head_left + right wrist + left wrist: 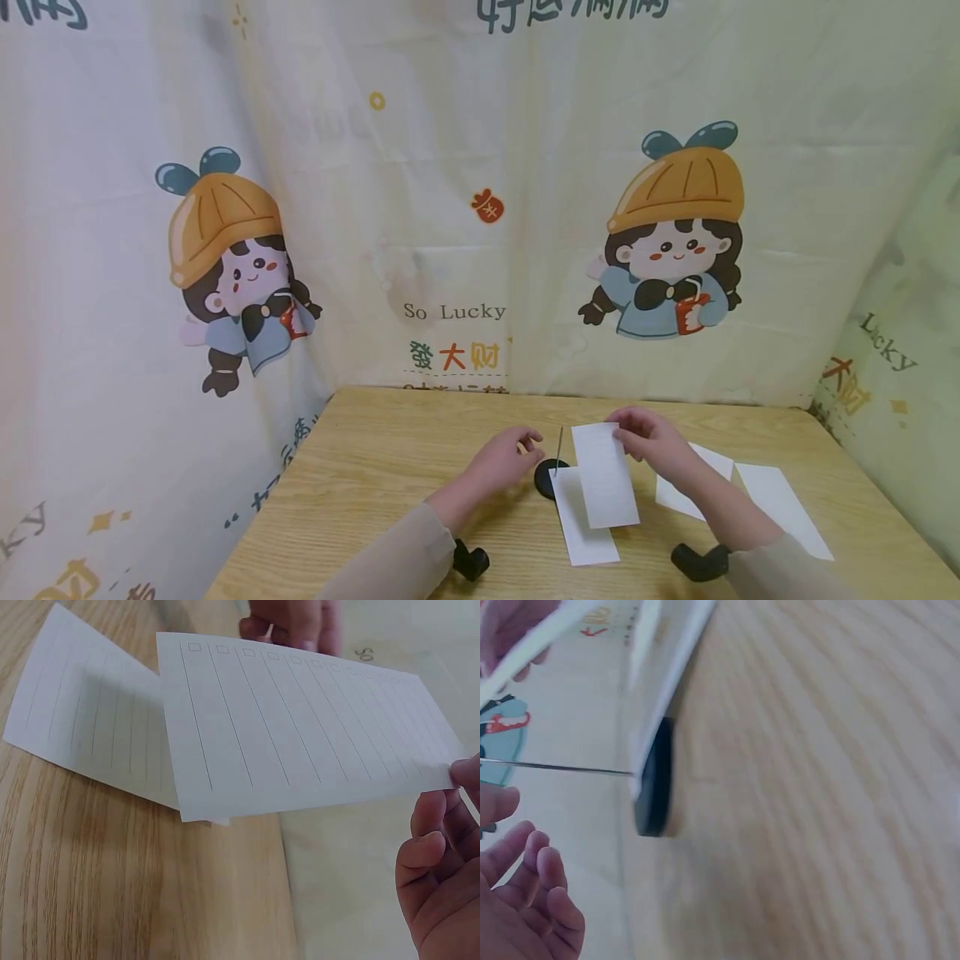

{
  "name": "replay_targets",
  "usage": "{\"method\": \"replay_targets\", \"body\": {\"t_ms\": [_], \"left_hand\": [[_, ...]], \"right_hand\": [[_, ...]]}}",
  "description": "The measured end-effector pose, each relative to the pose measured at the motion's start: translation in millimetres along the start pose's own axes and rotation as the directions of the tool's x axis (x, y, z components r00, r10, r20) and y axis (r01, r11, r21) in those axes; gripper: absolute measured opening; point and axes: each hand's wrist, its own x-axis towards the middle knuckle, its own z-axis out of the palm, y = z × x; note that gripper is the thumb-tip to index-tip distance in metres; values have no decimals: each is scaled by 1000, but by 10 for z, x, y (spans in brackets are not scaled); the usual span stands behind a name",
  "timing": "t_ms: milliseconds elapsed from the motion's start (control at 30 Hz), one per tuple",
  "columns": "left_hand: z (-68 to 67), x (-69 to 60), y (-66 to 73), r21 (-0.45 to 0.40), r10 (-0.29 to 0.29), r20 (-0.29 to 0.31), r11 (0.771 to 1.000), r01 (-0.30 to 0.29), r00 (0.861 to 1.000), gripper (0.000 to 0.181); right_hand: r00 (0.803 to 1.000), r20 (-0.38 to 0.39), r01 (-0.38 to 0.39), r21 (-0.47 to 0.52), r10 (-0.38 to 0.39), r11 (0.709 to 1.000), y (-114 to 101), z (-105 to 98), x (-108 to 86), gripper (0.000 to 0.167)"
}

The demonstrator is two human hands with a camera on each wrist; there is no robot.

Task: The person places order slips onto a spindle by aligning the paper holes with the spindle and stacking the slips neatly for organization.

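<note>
My right hand (651,437) pinches a white lined paper slip (604,477) by its upper right corner, holding it up. In the right wrist view the slip (292,727) shows printed lines with a row of small boxes. Just left of it stands a bill spike (546,481), a thin upright metal rod on a round black base. A second paper slip (588,537) has its upper left corner over the base, at the rod's foot. My left hand (512,456) is beside the spike, fingers loosely bent, holding nothing; the left wrist view shows the rod (562,767) near those fingers.
Two more white papers, a nearer one (678,497) and a farther-right one (783,504), lie on the wooden table (375,492) at the right, partly behind my right forearm. A printed curtain (420,250) hangs along the table's back edge and sides.
</note>
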Motion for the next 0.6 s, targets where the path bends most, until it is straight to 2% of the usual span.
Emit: {"method": "replay_targets", "body": {"t_ms": [267,600], "left_hand": [[-24,-15,194,-31,73,-73,997,-75,995,22],[-28,-25,381,-94,93,-134,990,-106,987,16]], "right_hand": [[1000,-15,0,28,1,1000,13,53,39,27],[1000,-31,-4,55,6,998,-23,134,87,29]]}}
